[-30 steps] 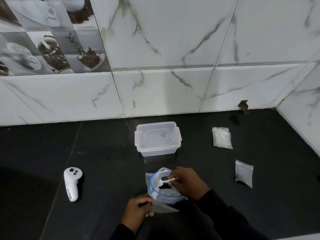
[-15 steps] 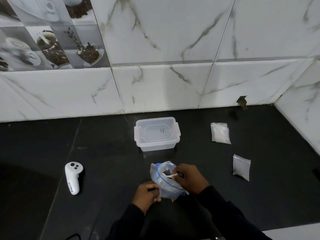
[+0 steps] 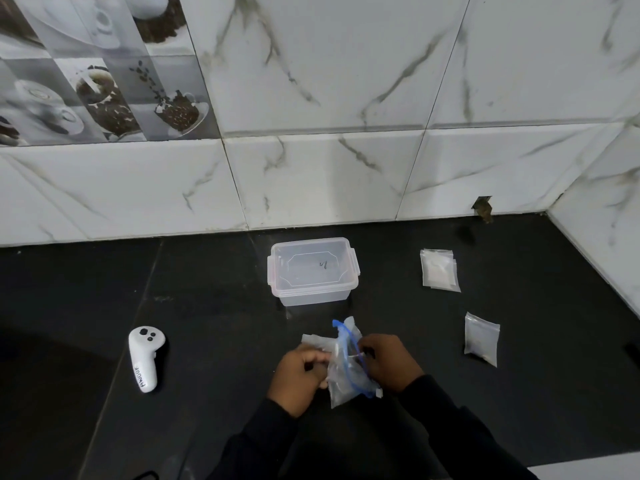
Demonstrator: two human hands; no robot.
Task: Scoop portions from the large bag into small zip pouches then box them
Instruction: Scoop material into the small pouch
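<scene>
A large clear bag [image 3: 346, 379] with a blue zip rim stands on the black counter near the front. My left hand [image 3: 299, 377] grips a small clear zip pouch [image 3: 317, 341] beside the bag's left side. My right hand [image 3: 391, 362] is at the bag's mouth and pinches a small white spoon [image 3: 356, 355], mostly hidden by the plastic. A clear plastic box [image 3: 313, 270] with its lid on sits just behind the bag. Two small pouches lie to the right: a stack with white powder [image 3: 439, 270] and a single pouch [image 3: 481, 337].
A white handheld controller [image 3: 144, 358] lies on the counter to the left. Marble-tiled walls close the back and the right side. The black counter [image 3: 207, 306] extends left, and its front edge shows at the lower right.
My left hand has lifted the small pouch up beside the big bag. My right hand has stayed at the bag's mouth with the spoon. The bag's mouth has narrowed and the bag stands taller.
</scene>
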